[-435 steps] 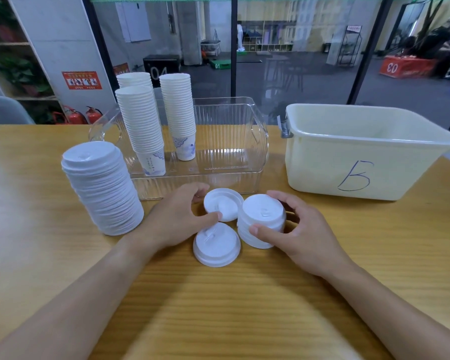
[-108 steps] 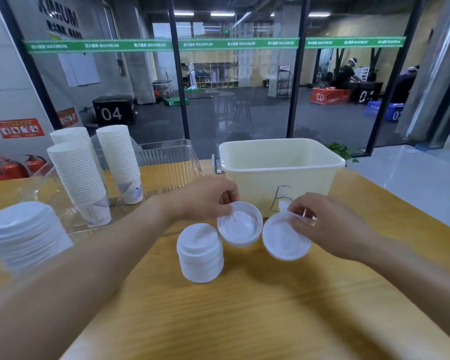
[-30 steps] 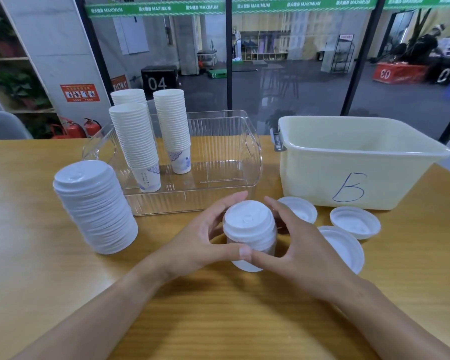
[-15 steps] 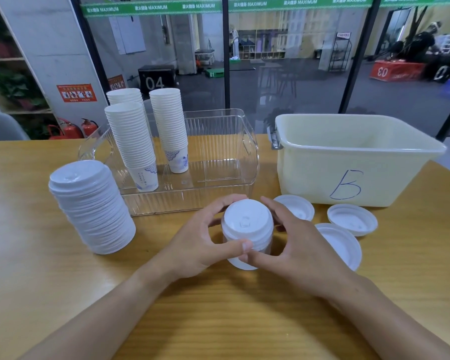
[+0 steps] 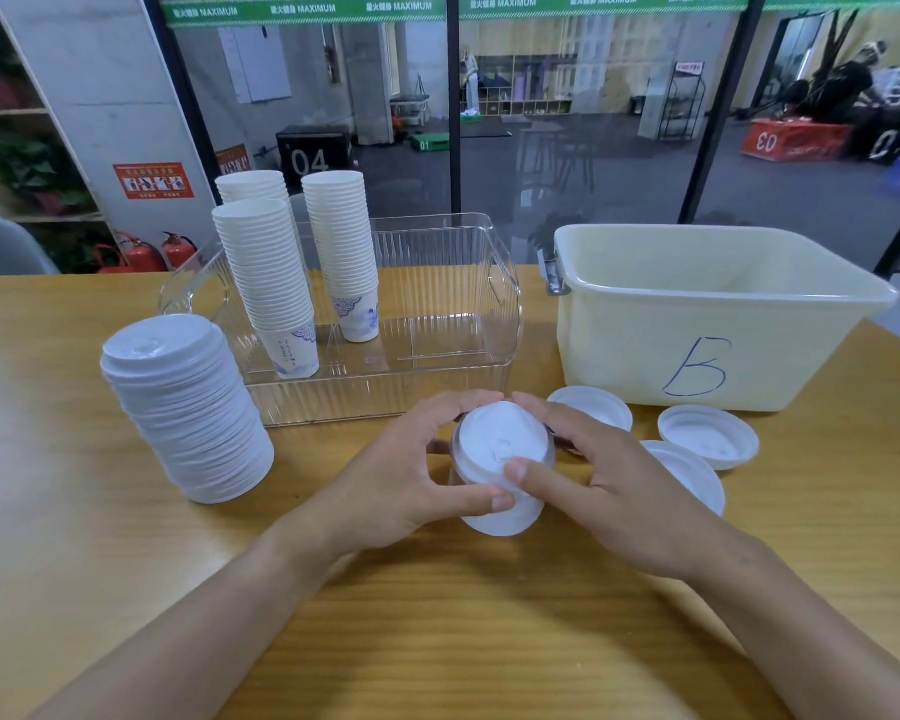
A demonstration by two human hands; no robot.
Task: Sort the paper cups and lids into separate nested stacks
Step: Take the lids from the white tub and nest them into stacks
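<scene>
A tall lid stack (image 5: 188,407) is standing at the left on the table (image 5: 48,537). Just right of it, three cup stacks (image 5: 271,283) are sitting upright in the left end of a clear tray (image 5: 468,314). In front of the tray, the left hand (image 5: 401,475) and right hand (image 5: 604,480) are both curling round a short stack (image 5: 500,459) of lids, gripping it from either side. Three loose lids (image 5: 707,439) are lying upturned beside the right hand, before the bin (image 5: 697,314) marked B.
</scene>
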